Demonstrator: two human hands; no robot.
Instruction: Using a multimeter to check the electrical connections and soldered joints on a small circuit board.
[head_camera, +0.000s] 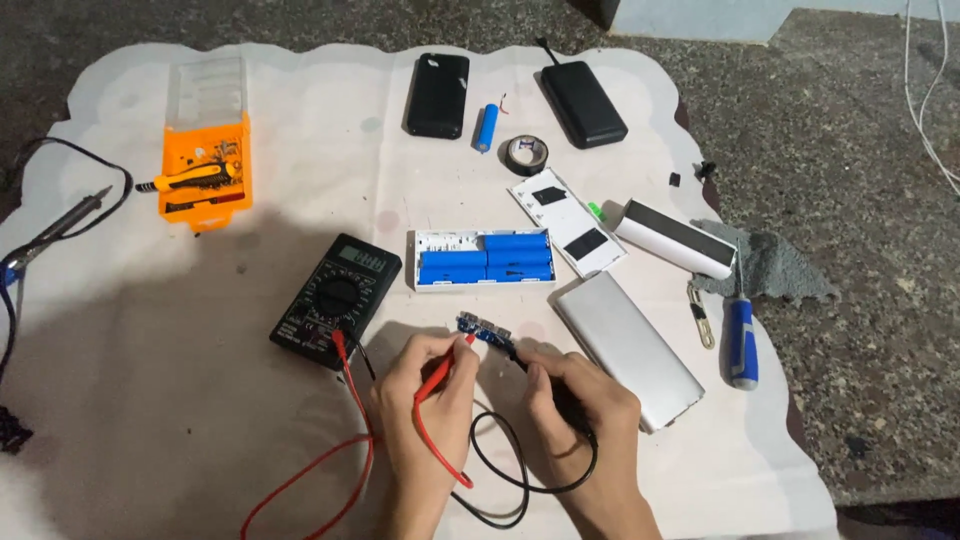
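Observation:
My left hand (425, 400) grips a red multimeter probe (440, 372), its tip touching the left end of a small blue circuit board (484, 333) on the white cloth. Gripped in my right hand (575, 405) is a black probe (530, 365), its tip at the board's right end. Red and black leads loop back to a black multimeter (335, 298) just left of my hands. Behind the board lies a white tray (432, 241) holding several blue cylindrical cells (487, 262).
A silver metal case (628, 348) lies right of my hands, with a blue-handled screwdriver (740, 340) beyond. An orange tool box (205, 150), soldering iron (55, 230), two black cases (438, 95), loose blue cell (486, 127), tape roll (526, 153) sit around.

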